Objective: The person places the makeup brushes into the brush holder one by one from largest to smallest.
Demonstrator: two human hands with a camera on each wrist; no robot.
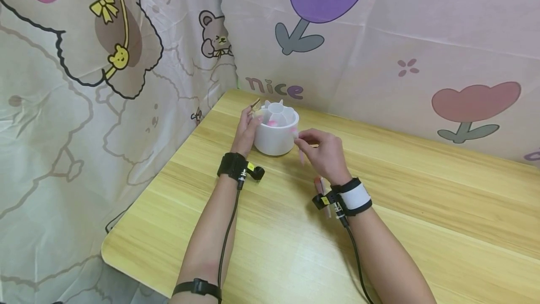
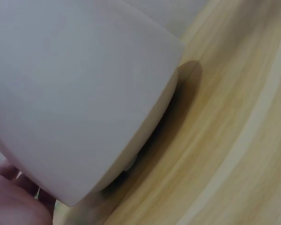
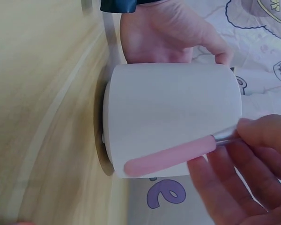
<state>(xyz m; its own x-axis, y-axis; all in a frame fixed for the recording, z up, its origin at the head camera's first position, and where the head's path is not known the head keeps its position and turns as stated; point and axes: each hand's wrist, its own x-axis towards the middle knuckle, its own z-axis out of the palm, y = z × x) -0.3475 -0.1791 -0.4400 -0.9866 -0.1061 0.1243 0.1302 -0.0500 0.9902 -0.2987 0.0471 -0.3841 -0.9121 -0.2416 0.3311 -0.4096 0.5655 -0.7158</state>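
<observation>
A white round organizer (image 1: 274, 140) with divided compartments stands upright on the table. My left hand (image 1: 243, 133) grips its left side, with the thumb near the rim. My right hand (image 1: 322, 151) pinches a makeup brush (image 3: 173, 155) by its silver ferrule, at the organizer's right side. The brush's pink handle points down, and its pale pink bristles (image 1: 294, 130) are up by the rim. Inside the organizer a pink tip (image 1: 273, 123) shows, and a gold-brown piece (image 1: 255, 104) sticks up at the left, partly hidden by the left hand.
More slender pink items (image 1: 319, 186) lie on the wooden table (image 1: 270, 247) beneath the right wrist, mostly covered by it. Printed cloth hangs along the table's left (image 1: 76, 154) and back (image 1: 379, 83) edges. A camera cable runs along each forearm.
</observation>
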